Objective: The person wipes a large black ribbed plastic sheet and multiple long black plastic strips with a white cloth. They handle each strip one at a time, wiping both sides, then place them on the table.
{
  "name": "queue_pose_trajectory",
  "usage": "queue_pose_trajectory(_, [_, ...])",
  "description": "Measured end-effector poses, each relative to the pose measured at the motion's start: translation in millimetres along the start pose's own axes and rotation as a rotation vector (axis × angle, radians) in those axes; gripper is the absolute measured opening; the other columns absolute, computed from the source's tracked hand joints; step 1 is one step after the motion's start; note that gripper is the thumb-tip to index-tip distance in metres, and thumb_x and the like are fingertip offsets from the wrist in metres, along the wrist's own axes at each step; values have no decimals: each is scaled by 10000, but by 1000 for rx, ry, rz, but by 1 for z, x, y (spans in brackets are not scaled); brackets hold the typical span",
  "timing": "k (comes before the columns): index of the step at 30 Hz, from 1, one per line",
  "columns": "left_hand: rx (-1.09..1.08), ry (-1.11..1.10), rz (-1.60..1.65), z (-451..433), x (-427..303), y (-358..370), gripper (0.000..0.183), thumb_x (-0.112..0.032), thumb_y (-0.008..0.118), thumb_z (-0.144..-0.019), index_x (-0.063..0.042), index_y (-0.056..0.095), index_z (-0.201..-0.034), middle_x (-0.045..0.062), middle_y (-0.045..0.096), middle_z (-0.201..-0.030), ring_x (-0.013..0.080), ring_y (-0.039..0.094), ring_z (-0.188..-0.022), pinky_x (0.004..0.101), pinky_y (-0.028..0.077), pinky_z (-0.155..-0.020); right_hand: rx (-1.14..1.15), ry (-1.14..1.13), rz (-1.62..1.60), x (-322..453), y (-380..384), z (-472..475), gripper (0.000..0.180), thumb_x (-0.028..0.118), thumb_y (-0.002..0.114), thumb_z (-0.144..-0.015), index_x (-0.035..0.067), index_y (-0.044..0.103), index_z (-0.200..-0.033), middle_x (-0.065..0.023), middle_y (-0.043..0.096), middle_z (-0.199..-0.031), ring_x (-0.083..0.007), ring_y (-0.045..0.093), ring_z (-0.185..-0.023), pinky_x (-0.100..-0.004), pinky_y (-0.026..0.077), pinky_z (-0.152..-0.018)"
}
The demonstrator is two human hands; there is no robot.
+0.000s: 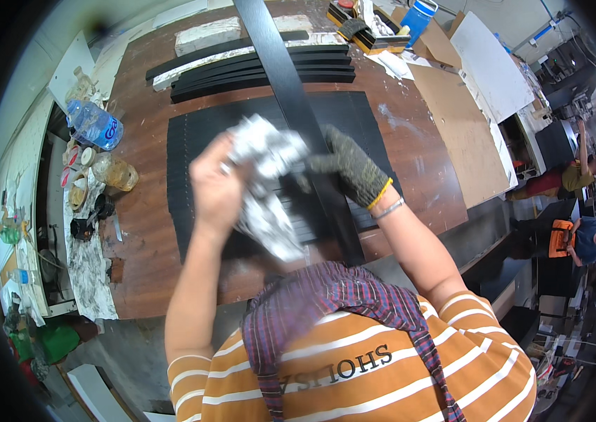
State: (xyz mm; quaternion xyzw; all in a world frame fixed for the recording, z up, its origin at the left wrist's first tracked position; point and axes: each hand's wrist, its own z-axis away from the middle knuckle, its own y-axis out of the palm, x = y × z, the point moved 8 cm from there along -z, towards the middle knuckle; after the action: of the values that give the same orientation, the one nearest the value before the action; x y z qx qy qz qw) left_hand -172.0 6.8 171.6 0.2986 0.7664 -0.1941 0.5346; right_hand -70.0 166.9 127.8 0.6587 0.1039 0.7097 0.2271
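Note:
My bare left hand (pixel 219 184) grips a crumpled white cloth with dark stains (pixel 269 153), blurred, its loose end hanging down. The cloth is just left of a long flat black board (pixel 287 79) that runs from the far edge of the table towards my body. My right hand (pixel 353 166), in a dark knitted glove with a yellow cuff, is closed around the board's edges near its middle. Beneath lies a dark panel of side-by-side black strips (pixel 224 126) on the brown tabletop (pixel 142 211). Several black strips (pixel 261 71) are stacked beyond the panel.
Left edge: a large plastic bottle (pixel 95 125), a jar of yellowish liquid (pixel 113 171) and small black cups (pixel 82 228). Far right: a tool tray (pixel 382 42), a blue jug (pixel 418 21) and a brown sheet (pixel 459 132). Two people (pixel 585 240) are off to the right.

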Motion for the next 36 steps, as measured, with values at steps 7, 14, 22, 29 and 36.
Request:
queue_pose_trajectory(7, [191, 491, -547, 13, 3, 66, 499, 103, 619, -788, -47, 690, -1259, 174, 614, -1400, 348, 539, -1355, 426, 421, -1141, -164, -375, -36, 28, -11, -59, 390, 283, 591, -1013, 56, 570, -1330, -150, 695, -1107, -253, 700, -914, -409, 609, -785])
queue_pose_trajectory(14, [49, -259, -127, 135, 81, -24, 419, 150, 529, -803, 33, 729, -1151, 184, 708, -1228, 260, 680, -1138, 376, 527, -1016, -428, -432, -348, 77, -39, -46, 291, 325, 559, -1029, 76, 602, -1174, -133, 688, -909, -264, 675, -756, -411, 588, -719])
queue_pose_trajectory(22, [169, 365, -621, 22, -26, 56, 541, -16, 640, -716, -100, 714, -1245, 134, 578, -1447, 384, 509, -1341, 464, 402, -1142, -400, -539, -174, 41, -12, -47, 317, 238, 633, -993, 95, 602, -1275, -123, 710, -1003, -264, 699, -846, -404, 602, -755])
queue_pose_trajectory(29, [145, -230, -404, 149, 78, -31, 450, 113, 565, -746, -5, 725, -1150, 169, 696, -1248, 274, 687, -1083, 365, 516, -1009, -549, -579, -356, 83, -63, -11, 255, 304, 595, -1016, 79, 610, -1135, -118, 677, -868, -248, 662, -734, -385, 574, -647])
queue_pose_trajectory(36, [36, -272, 56, 33, 5, 21, 307, -54, 690, -909, 2, 666, -1210, 63, 705, -1122, 128, 644, -989, 300, 509, -901, -535, -623, -335, 57, -55, -28, 187, 250, 664, -951, 82, 640, -1028, 0, 541, -658, -170, 544, -557, -350, 487, -536])
